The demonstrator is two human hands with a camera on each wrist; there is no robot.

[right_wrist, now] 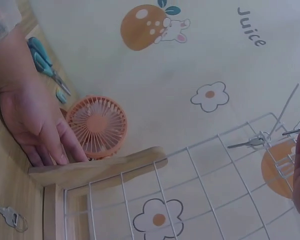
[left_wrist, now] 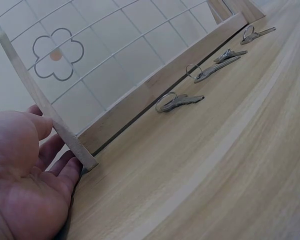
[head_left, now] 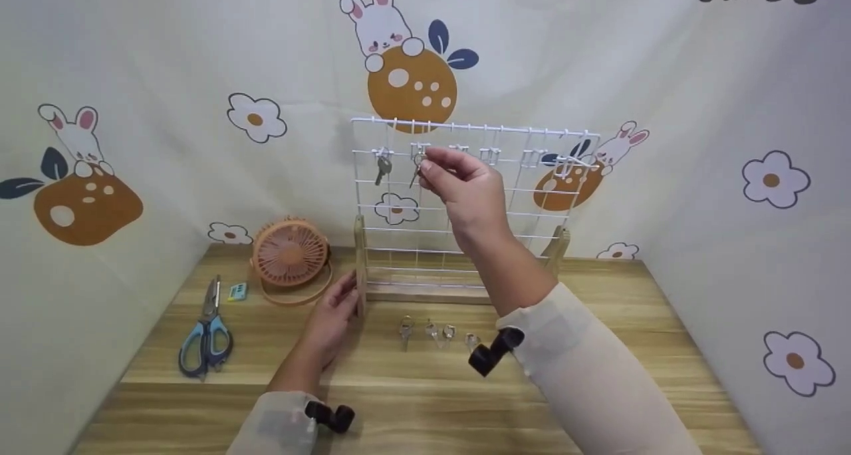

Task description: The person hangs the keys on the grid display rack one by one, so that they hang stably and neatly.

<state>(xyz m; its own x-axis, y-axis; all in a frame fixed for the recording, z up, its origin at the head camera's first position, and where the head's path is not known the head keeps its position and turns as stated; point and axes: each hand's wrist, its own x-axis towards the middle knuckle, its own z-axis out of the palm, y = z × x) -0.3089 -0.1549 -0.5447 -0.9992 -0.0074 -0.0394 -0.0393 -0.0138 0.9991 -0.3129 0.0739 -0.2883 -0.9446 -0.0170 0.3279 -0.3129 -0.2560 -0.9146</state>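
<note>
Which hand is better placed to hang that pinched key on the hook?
Probably the right hand: it pinches the key right by a hook. The left hand is low, at the wooden side support, well below the hooks.

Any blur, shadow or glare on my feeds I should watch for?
Head: soft light, no strong glare, but the key pinched by the right hand lacks fine detail; left wrist: dimmer and tilted, dark strip under the rack's wooden base; right wrist: hazy, tilted, right hand cut off at the frame's edge.
</note>
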